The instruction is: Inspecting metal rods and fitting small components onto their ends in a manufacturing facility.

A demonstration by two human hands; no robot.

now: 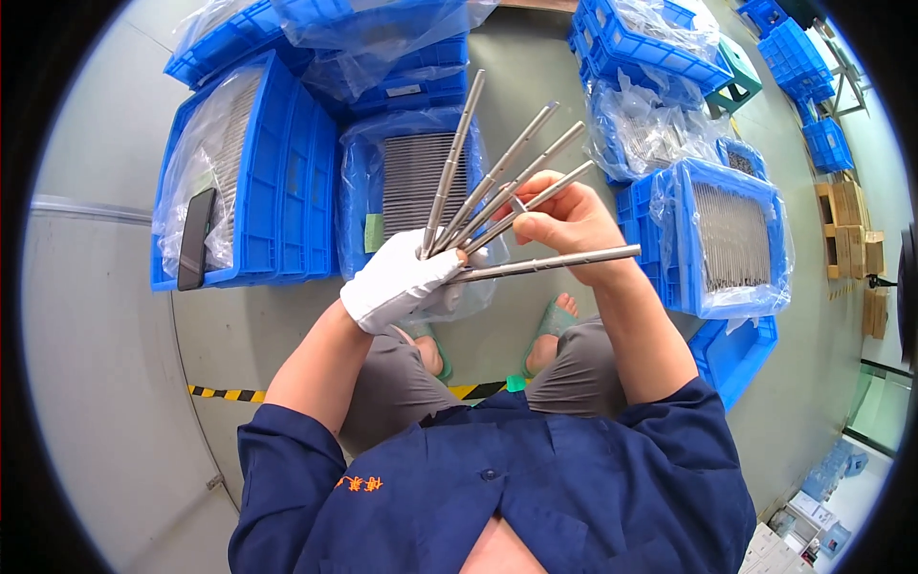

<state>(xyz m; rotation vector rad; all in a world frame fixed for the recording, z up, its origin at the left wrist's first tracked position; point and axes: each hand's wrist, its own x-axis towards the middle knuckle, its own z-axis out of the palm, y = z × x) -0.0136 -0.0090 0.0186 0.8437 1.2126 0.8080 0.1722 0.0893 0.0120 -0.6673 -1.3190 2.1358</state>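
Note:
Several slim grey metal rods [452, 161] with ring-like grooves fan out from my left hand [394, 284]. That hand wears a white glove and is closed round their lower ends. One of the rods [550, 262] points off to the right, below the others. My bare right hand [577, 228] is closed in a pinch, thumb and forefinger at a small flat metal piece [518, 205]. This piece lies across one of the fanned rods; whether it is fitted round the rod I cannot tell.
In front of me, a plastic-lined blue crate [359, 158] holds rows of rods. On the left, a phone [195, 239] leans on another blue crate [296, 182]. A lined crate of rods [694, 304] stands at the right. Yellow-black floor tape [229, 393] runs by my feet.

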